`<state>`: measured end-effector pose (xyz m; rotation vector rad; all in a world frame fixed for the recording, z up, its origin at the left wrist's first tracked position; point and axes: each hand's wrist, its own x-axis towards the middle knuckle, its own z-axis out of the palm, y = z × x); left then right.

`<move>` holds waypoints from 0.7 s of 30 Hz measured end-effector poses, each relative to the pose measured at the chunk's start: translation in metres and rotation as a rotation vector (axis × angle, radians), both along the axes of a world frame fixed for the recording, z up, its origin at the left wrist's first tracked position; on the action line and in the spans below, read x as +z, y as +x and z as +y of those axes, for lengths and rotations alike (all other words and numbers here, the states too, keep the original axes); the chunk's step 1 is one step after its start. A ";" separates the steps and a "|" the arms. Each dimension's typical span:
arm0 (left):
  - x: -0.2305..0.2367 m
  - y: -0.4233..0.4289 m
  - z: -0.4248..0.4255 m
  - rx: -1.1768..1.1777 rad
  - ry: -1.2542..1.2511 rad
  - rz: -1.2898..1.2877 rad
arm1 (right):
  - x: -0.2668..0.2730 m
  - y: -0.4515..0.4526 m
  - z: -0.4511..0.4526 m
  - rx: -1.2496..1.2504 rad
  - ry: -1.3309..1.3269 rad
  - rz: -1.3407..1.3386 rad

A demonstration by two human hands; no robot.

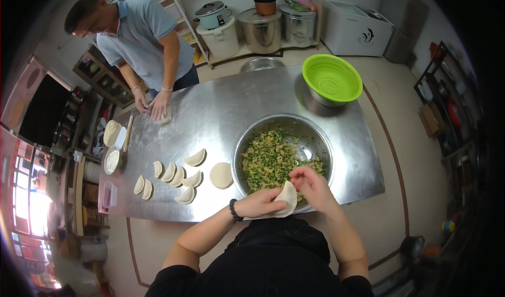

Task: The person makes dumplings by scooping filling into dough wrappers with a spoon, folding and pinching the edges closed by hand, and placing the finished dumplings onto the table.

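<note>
My left hand (262,203) holds a folded, half-moon dough dumpling (289,200) over the near rim of a large steel mixing bowl (327,139). My right hand (311,186) is just beside the dumpling's upper right edge, its fingers loosely curled and apart; whether a fingertip touches the dough I cannot tell. Inside the bowl lies chopped green and yellowish filling (268,159). Left of the bowl, flat round dough wrappers (221,175) lie stacked. Farther left, several folded dumplings (178,176) rest on the steel table (221,111).
Across the table, a co-worker in clear gloves (159,107) presses dough on floured steel. A rolling pin (128,133), a flour bowl (113,159), a dough lump (112,133) and a plastic container (110,194) stand left. A green colander (332,78) sits in a metal bowl at far right.
</note>
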<state>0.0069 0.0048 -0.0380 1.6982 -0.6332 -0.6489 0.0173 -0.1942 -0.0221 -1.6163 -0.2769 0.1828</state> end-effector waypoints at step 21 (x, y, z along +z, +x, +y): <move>-0.002 -0.003 0.004 -0.057 -0.031 0.435 | -0.027 -0.007 -0.012 0.328 0.013 0.275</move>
